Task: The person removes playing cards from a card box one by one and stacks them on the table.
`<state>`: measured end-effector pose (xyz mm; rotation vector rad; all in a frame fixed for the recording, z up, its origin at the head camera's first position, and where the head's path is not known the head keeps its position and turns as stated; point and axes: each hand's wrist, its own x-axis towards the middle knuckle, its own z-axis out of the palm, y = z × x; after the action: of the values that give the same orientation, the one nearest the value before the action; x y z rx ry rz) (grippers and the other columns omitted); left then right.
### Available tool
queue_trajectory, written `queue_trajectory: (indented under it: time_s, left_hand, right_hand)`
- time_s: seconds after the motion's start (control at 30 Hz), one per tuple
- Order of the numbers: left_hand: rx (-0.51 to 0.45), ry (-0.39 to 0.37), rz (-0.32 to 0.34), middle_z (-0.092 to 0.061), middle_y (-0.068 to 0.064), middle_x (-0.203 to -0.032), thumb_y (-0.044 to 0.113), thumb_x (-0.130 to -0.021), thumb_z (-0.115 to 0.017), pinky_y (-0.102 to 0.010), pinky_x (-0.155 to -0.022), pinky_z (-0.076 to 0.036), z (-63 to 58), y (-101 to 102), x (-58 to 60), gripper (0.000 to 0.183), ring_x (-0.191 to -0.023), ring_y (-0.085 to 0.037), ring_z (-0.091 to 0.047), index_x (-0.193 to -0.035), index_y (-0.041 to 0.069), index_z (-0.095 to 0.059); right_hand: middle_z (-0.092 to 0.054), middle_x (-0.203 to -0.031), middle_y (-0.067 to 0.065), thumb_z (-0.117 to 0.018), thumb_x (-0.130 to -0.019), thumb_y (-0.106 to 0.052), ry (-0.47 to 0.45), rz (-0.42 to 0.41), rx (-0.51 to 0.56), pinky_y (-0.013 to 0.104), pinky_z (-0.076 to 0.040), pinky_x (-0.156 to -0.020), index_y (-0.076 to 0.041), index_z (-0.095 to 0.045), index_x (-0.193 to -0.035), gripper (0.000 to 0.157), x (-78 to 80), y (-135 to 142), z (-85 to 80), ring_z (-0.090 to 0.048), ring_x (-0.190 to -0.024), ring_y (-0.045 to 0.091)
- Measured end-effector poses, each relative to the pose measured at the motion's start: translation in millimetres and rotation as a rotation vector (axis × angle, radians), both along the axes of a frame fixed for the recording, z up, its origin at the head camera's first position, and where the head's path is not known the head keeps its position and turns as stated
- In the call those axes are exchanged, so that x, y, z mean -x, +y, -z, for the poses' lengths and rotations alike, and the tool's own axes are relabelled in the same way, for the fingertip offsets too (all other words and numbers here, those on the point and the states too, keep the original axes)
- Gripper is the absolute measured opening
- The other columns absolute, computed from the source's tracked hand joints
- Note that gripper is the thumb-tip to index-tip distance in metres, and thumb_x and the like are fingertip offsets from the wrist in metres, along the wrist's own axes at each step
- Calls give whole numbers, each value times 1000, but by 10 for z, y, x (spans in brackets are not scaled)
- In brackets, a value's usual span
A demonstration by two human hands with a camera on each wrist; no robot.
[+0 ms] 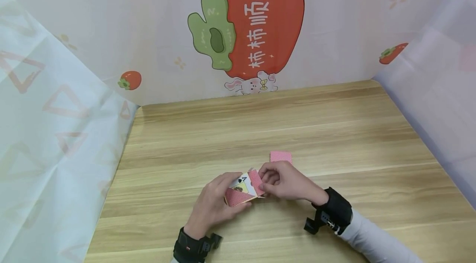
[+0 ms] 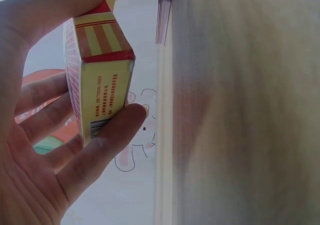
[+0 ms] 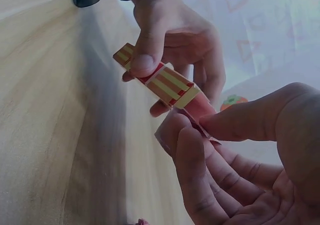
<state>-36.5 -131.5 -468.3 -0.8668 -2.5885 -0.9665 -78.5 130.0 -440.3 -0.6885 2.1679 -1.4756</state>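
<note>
My left hand [image 1: 215, 201] grips a red-and-white dotted playing card box [image 1: 238, 200], thumb on one side and fingers on the other. An ace of spades shows through the cut-out in its face. In the left wrist view, the yellow side of the playing card box [image 2: 107, 95] bears small red print and a barcode. At the box's right end, my right hand [image 1: 284, 180] pinches the end flap between thumb and fingers. The right wrist view shows that flap [image 3: 199, 109] standing out from the striped side. What is inside the box's end cannot be seen.
Just behind my right hand, a pink dotted stack [image 1: 280, 156], partly hidden, lies on the wooden table [image 1: 178, 143]. A printed cloth [image 1: 163, 31] hangs along the back edge, with white sheets [image 1: 44, 164] at both sides.
</note>
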Motion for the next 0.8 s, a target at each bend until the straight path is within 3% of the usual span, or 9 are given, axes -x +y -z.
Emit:
queue_trajectory:
  time_s: [0.3,0.5,0.8]
  left_hand:
    - [-2,-9,0,-71,0,-123,46,-75,-88,-31,-78,-59,7,-2,7,71,-101,-12,-68,-133,12,-64]
    - [0,-21,-17,-71,1,-123,47,-74,-88,-31,-77,-59,11,-6,2,72,-100,-10,-68,-133,13,-64]
    - [3,-26,-18,-70,1,-123,46,-74,-89,-32,-78,-59,-3,-5,3,72,-100,-10,-68,-133,14,-63]
  right_hand:
    - [-70,-87,14,-67,-93,3,-120,-2,84,43,-62,-69,5,-64,-104,12,34,66,-90,-74,-75,40]
    - [-70,-89,13,-66,-93,3,-56,10,75,36,-61,-64,1,-66,-104,11,91,132,-114,-74,-73,33]
    - [-68,-94,19,-64,-96,2,-64,32,101,50,-61,-68,4,-65,-109,14,150,220,-160,-74,-77,42]
